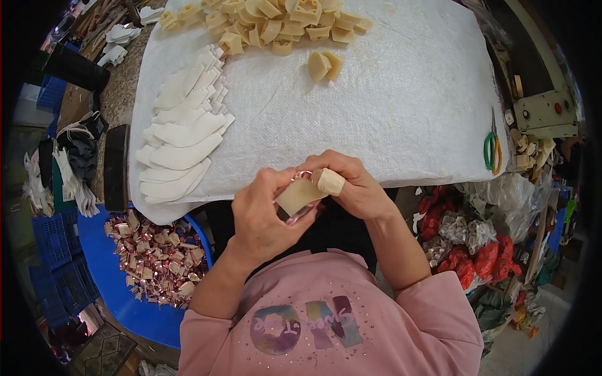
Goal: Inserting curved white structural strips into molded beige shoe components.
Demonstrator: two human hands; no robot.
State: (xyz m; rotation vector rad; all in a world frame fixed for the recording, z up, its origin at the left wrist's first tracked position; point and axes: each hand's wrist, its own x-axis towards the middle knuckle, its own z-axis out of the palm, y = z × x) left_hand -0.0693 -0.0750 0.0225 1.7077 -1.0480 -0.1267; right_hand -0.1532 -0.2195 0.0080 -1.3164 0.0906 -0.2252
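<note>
Just off the table's near edge, both my hands hold one small piece (298, 198) with a pale cream, curved face and shiny pink metallic sides. My left hand (258, 213) is closed round its left and lower side. From the upper right my right hand (357, 188) grips its top edge; beige tape (330, 182) wraps the thumb, which presses beside the cream face. The fingers behind the piece are partly hidden. To the left, a blue tub (150, 319) holds a heap of similar shiny pink pieces (157, 257) with cream parts.
A white woven sheet (401, 113) covers the table. Overlapping white curved strips (188, 147) lie left, cream moulded parts (269, 25) far, with a couple of loose ones (324, 66). Scissors (493, 152) lie right, a dark phone (116, 168) left. Red plastic bags (486, 260) crowd the lower right.
</note>
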